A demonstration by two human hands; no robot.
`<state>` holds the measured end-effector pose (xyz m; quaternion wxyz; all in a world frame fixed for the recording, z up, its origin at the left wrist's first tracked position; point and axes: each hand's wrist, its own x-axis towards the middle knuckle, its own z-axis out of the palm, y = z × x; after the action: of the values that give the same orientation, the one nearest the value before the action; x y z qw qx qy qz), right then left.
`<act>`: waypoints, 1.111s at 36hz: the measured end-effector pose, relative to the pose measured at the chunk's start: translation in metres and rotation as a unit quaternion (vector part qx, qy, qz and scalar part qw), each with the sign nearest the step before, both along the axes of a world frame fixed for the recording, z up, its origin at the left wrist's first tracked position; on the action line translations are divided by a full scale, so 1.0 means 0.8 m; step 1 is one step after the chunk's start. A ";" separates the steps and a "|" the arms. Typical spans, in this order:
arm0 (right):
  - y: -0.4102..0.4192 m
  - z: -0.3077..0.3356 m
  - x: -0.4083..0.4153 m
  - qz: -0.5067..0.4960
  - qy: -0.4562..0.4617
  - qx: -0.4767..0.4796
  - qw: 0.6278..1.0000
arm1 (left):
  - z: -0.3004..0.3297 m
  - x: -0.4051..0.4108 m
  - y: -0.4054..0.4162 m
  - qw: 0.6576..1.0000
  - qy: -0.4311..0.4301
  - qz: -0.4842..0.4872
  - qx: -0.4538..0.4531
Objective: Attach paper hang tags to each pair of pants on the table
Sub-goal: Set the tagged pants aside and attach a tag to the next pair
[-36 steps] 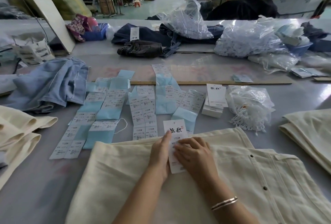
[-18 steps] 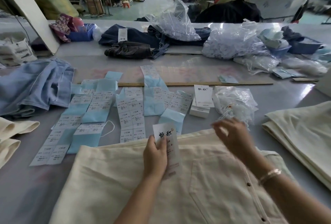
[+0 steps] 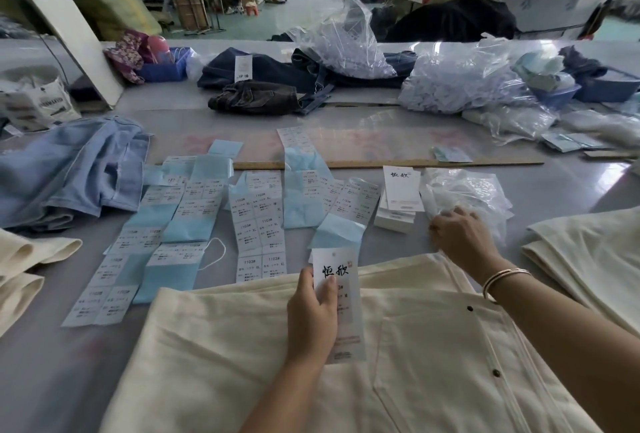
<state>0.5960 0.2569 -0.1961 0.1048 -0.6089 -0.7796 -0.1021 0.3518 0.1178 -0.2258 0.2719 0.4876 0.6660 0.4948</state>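
Cream pants (image 3: 242, 356) lie flat across the near table. My left hand (image 3: 313, 311) grips a white paper hang tag (image 3: 341, 280) with black characters, held upright over the pants. My right hand (image 3: 457, 235) reaches to the right into a clear plastic bag of white strings (image 3: 467, 193), fingers curled at the bag's near edge; whether it pinches a string cannot be told. A stack of white hang tags (image 3: 401, 190) stands just left of that bag.
Sheets of size stickers on blue backing (image 3: 256, 211) cover the table's middle. Light blue pants (image 3: 69, 169) lie at left, folded cream pants (image 3: 595, 252) at right and cream fabric (image 3: 20, 259) at far left. A wooden ruler (image 3: 415, 164), dark jeans (image 3: 256, 96) and plastic bags (image 3: 460, 86) lie behind.
My right hand left the tag and moved right and away into the string bag. My left hand lifted the tag upright off the pants.
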 end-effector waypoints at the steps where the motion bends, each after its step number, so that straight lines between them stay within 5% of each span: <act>1: 0.003 0.002 0.002 -0.031 0.097 -0.003 0.995 | -0.001 0.000 0.001 1.000 0.000 -0.001 0.001; 3: 0.008 0.014 0.007 -0.101 0.298 0.012 0.949 | -0.003 -0.001 0.002 1.000 -0.002 0.001 0.006; 6: 0.017 0.042 0.015 -0.138 0.542 0.022 0.829 | -0.005 0.001 0.002 1.000 -0.009 0.004 0.013; 8: 0.020 0.061 0.020 -0.120 0.651 0.011 0.750 | -0.004 0.004 0.000 1.000 -0.021 0.012 0.019; 10: 0.020 0.075 0.022 -0.098 0.690 -0.003 0.717 | -0.001 0.005 -0.001 0.999 -0.029 0.000 0.027; 15: 0.021 0.062 0.027 -0.035 0.618 -0.083 0.781 | 0.020 0.026 0.019 0.986 0.043 -0.151 0.049; 19: 0.018 0.037 0.030 -0.004 0.567 -0.136 0.812 | 0.047 0.072 0.072 0.976 0.113 -0.178 0.053; 26: 0.015 0.023 0.030 0.010 0.564 -0.190 0.803 | 0.070 0.124 0.153 0.928 0.268 -0.260 -0.011; 31: 0.007 0.040 0.026 0.006 0.620 -0.213 0.755 | 0.071 0.136 0.167 0.891 0.333 -0.302 -0.059; 40: 0.003 0.036 0.019 -0.006 0.617 -0.225 0.754 | 0.069 0.147 0.165 0.905 0.339 -0.250 -0.051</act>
<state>0.6113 0.2590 -0.1675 0.4230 -0.5502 -0.5425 0.4734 0.4692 0.2497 -0.1705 0.1687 0.7620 0.5985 0.1808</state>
